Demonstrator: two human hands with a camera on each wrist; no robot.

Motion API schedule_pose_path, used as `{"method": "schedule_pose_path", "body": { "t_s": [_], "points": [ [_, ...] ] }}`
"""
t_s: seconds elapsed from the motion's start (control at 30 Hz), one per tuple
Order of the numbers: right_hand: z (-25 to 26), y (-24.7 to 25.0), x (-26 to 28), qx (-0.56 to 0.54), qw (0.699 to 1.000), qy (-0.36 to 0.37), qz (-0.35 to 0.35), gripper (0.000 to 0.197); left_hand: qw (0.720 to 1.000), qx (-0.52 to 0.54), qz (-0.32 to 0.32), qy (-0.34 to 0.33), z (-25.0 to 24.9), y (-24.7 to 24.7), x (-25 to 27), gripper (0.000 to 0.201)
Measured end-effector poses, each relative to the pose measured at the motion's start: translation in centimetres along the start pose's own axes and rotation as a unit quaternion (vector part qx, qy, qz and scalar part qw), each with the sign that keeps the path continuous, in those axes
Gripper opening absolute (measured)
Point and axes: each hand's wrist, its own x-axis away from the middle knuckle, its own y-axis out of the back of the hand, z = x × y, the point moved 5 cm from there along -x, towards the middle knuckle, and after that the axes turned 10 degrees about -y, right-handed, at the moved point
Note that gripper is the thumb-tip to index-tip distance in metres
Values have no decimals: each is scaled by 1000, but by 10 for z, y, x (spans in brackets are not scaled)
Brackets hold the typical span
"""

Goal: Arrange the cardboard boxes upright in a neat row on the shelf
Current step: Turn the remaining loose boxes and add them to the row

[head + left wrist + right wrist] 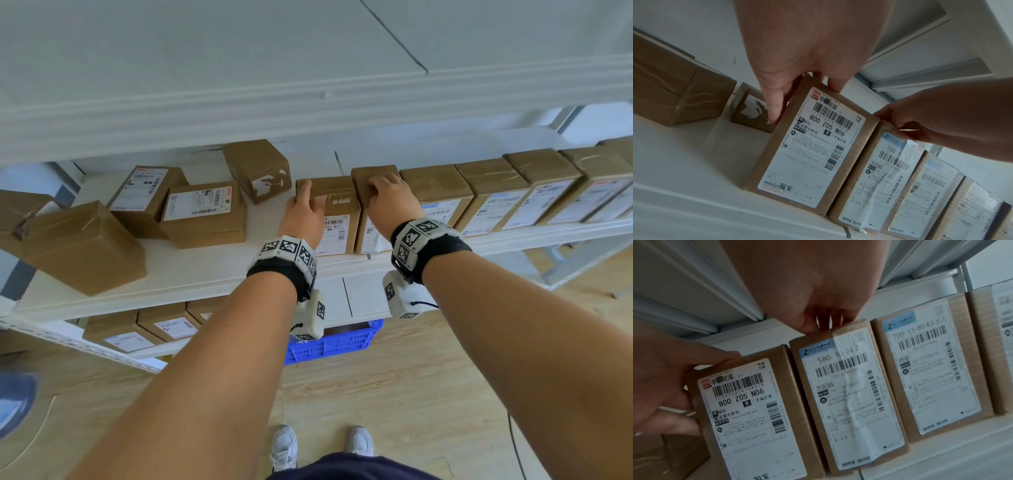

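Note:
A row of upright cardboard boxes runs along the right half of the white shelf. My left hand grips the leftmost upright box, the one with the STO label, thumb down its left side and fingers over its top. Its neighbour, the ZTO-labelled box, stands against it. My right hand holds that box's top edge with curled fingers. Several loose boxes lie flat or askew on the shelf's left half.
A tilted box with a torn label sits just behind and left of my left hand. A large box lies at the far left. The shelf above hangs low. Below are more boxes and a blue crate.

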Motion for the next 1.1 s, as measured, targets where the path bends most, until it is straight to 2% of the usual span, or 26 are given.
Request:
{"method": "schedule_pose_path", "body": {
  "t_s": [0.37, 0.53, 0.63, 0.77, 0.93, 1.1],
  "points": [
    [1, 1, -3, -15, 1000, -13, 5, 49, 1000, -5, 19, -5, -1, -1, -1, 54],
    [19, 8, -1, -16, 1000, 15, -19, 49, 1000, -18, 21, 9, 0, 8, 2, 66],
    [40, 7, -1, -25, 999, 37, -25, 50, 998, -47, -1, 35, 7, 30, 2, 63],
    [80, -7, 2, -57, 996, 66, -23, 55, 993, -108, -27, 27, 32, 66, -2, 49],
    [131, -38, 13, -65, 992, 103, -14, 44, 981, -187, -15, 42, 71, 105, -2, 53],
    [167, -76, 20, -43, 993, 107, 5, 42, 964, -267, 10, -14, 101, 130, -7, 49]
  ]
}}
